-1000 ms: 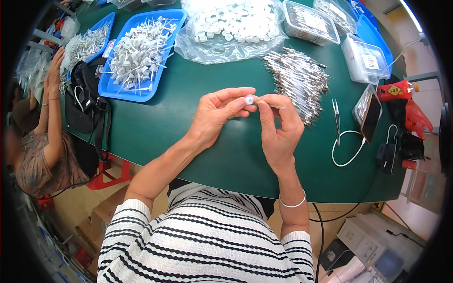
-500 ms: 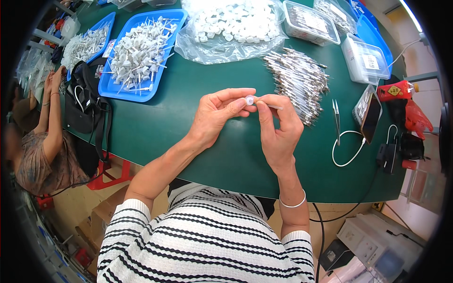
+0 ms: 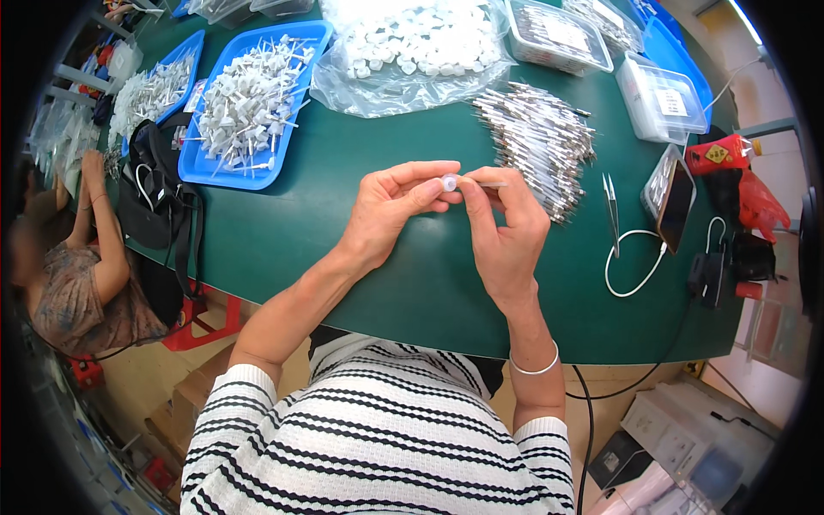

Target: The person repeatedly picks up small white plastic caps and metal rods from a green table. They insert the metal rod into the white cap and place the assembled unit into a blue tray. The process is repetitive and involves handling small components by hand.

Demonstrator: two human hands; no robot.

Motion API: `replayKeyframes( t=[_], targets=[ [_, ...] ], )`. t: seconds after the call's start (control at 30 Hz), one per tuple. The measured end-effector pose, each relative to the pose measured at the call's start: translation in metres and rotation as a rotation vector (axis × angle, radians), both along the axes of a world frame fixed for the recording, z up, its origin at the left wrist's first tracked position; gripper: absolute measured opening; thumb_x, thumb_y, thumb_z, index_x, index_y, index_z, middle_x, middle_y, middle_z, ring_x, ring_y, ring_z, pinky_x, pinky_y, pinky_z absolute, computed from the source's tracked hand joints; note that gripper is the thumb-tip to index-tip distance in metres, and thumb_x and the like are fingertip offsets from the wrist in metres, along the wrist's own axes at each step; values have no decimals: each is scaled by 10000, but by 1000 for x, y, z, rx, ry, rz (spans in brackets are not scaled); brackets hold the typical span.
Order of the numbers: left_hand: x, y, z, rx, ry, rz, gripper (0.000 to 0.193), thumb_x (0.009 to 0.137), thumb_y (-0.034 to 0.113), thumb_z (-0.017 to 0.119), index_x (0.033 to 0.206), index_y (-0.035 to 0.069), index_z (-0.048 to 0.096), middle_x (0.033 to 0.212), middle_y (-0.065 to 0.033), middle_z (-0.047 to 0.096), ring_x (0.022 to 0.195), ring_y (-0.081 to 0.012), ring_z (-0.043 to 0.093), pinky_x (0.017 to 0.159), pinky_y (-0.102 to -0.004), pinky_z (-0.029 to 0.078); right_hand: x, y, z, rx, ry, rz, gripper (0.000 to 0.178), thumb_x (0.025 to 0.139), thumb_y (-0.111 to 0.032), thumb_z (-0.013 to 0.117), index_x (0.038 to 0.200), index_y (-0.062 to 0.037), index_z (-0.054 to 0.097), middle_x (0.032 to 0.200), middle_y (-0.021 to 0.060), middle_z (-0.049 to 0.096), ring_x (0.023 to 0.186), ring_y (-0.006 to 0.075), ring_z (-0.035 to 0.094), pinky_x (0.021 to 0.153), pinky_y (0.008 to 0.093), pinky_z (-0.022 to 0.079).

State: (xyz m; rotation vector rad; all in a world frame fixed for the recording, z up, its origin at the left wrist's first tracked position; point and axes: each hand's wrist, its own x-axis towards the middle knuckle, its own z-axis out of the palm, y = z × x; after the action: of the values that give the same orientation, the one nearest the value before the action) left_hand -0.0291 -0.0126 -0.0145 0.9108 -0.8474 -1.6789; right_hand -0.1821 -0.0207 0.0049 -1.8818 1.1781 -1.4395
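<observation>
Between the thumb and fingers of my left hand (image 3: pixel 382 210) is a small round white cap (image 3: pixel 449 182). My right hand (image 3: pixel 511 232) pinches a thin pale rod (image 3: pixel 493 184) against the cap, and its tip is hidden by the fingers. Both hands meet above the green table (image 3: pixel 412 283). To the right of them lies a heap of thin rods with metal ends (image 3: pixel 541 154). Beyond the hands, a clear plastic bag (image 3: pixel 365 94) is spread under many loose white caps (image 3: pixel 421 47).
At the left stands a blue tray (image 3: pixel 262 178) of capped rods, with a black bag (image 3: pixel 154 176) beside it. Tweezers (image 3: pixel 611 215), a phone (image 3: pixel 676 202) with a white cable, and clear boxes (image 3: pixel 657 99) lie at the right. A co-worker (image 3: pixel 86 266) sits at the far left.
The view has shifted slightly. Both hands stay together on the cap and rod, and the right fingers have closed in nearer to the cap. The co-worker's arms have moved lower.
</observation>
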Motion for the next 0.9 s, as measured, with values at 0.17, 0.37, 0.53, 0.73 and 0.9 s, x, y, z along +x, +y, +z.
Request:
replayKeyframes(
  t=[0.17,0.37,0.53,0.73,0.9],
  targets=[
    [0,-1,2,19,-13,-9,281,896,96,584,1154,-15,598,1017,-80,655,820,-84,621,779,-212,517,0,0,3,31,3,1,56,814,-31,647,835,-14,598,773,82,610,609,199,602,521,294,460],
    [-1,-1,0,-31,-55,-23,273,906,102,569,1147,-22,601,1018,-109,656,885,-137,643,779,-222,508,-5,-3,7,18,75,35,52,812,-28,630,818,-5,584,771,98,601,623,237,591,529,310,460],
    [-1,-1,1,-24,-60,-37,267,908,97,563,1146,-19,604,1018,-104,656,889,-137,642,783,-223,508,-7,-4,12,25,100,55,52,809,-23,624,818,-6,575,769,109,596,631,266,586,546,339,469],
    [-1,-1,0,17,-32,-42,268,907,98,567,1144,-20,603,1030,-103,655,888,-138,642,788,-227,510,-6,-3,12,-11,158,40,67,809,-23,624,841,-16,566,756,105,586,614,267,585,525,346,463],
    [-1,-1,-1,3,-34,-50,277,905,96,570,1154,-25,595,1055,-87,649,888,-99,618,810,-230,508,-7,-4,12,-6,181,52,74,810,-26,625,836,-18,556,746,103,579,604,266,580,517,349,456]
  ],
)
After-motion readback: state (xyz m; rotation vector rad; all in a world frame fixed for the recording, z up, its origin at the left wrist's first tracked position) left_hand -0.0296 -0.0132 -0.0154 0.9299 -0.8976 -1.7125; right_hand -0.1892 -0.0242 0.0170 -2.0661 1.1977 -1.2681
